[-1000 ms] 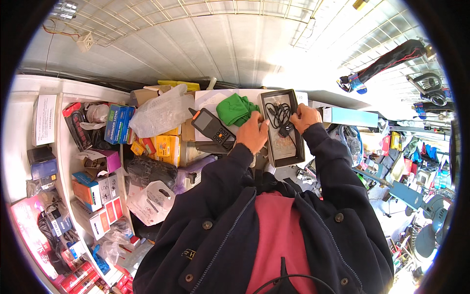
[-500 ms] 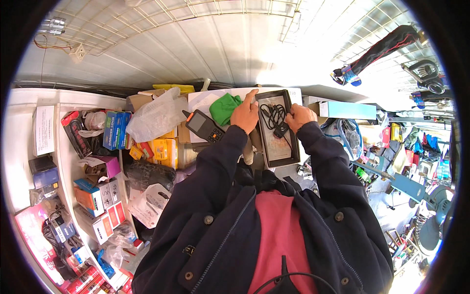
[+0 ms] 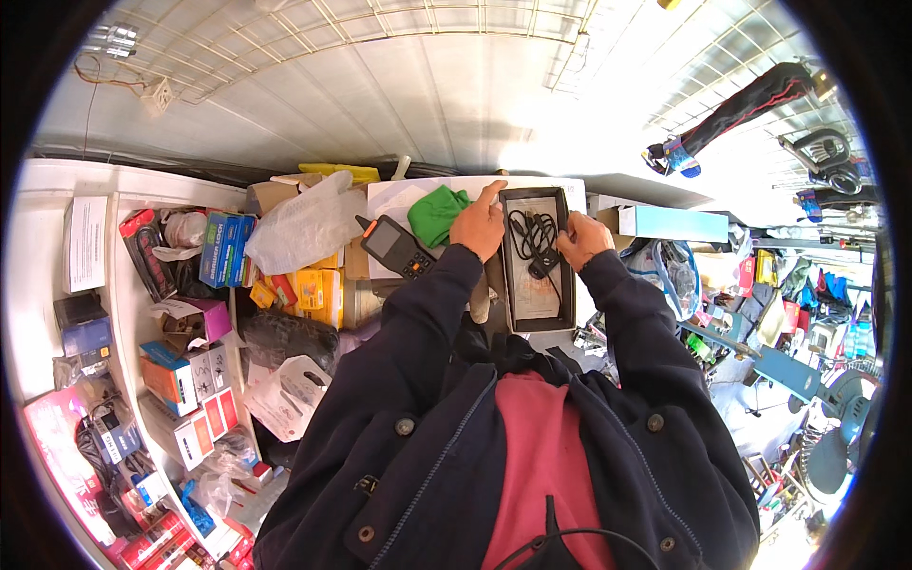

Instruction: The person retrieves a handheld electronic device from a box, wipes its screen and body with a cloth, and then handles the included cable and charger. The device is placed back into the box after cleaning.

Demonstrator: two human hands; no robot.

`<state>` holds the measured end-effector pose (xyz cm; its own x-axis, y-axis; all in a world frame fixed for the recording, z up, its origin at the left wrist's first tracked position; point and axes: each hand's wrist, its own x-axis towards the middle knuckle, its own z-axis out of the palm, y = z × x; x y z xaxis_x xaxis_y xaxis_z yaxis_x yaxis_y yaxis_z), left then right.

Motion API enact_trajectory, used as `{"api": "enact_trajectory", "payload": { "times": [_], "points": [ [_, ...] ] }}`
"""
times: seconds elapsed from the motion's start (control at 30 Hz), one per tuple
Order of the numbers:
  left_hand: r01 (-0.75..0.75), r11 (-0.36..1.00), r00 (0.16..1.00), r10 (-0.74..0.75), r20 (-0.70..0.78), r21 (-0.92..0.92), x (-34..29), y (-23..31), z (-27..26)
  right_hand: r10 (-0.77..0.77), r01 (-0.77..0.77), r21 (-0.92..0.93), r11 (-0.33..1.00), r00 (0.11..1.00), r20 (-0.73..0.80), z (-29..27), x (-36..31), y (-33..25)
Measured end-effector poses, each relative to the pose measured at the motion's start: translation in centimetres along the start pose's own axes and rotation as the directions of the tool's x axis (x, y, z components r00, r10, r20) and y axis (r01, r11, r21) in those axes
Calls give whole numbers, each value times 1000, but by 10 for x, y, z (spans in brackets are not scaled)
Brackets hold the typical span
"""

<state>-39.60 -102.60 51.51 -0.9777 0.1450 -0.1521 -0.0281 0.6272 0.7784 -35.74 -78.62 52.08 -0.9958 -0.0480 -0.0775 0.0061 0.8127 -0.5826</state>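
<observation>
A shallow open black box (image 3: 538,324) lies between my hands, with a bundled black cable (image 3: 534,237) and a printed sheet inside it. At the box's left wall is my left hand (image 3: 478,228), its index finger stretched along the edge and its other fingers curled. My right hand (image 3: 585,239) grips the right wall, fingers bent over the rim. Left of my left hand sit a bunched green cloth (image 3: 437,215) and a dark handheld device (image 3: 395,247) with a keypad, screen and stubby antenna.
White shelves (image 3: 119,285) with small boxes stand at the left. A clear plastic bag (image 3: 302,226) and yellow boxes (image 3: 320,293) lie beside the device. A long light-blue box (image 3: 674,221) rests at the right, near a bag of parts (image 3: 670,271). A fan (image 3: 841,427) stands farther right.
The box has turned slightly and shifted a little toward me, with both hands still at its sides. My right hand has slid slightly nearer along its wall.
</observation>
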Motion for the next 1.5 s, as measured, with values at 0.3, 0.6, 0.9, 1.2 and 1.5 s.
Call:
{"api": "enact_trajectory", "payload": {
  "times": [0.3,0.6,0.9,1.2,1.5],
  "points": [
    [-13,999,1000,13,12,-45,1,2,5,115,-111,-162,981,993,17,-4,-8,-11],
    [35,995,997,-28,78,-96,8,0,5,135,-150,-308,939,988,-70,1,12,-23],
    [17,985,995,0,99,-170,3,3,-2,121,-121,-237,964,993,-15,-21,36,-28],
    [41,969,992,-11,124,-243,7,-1,-3,126,-128,-5,992,964,234,40,16,-72],
    [52,976,991,-24,135,-210,11,0,-3,206,-175,-168,970,959,196,47,28,-76]
  ]
}}
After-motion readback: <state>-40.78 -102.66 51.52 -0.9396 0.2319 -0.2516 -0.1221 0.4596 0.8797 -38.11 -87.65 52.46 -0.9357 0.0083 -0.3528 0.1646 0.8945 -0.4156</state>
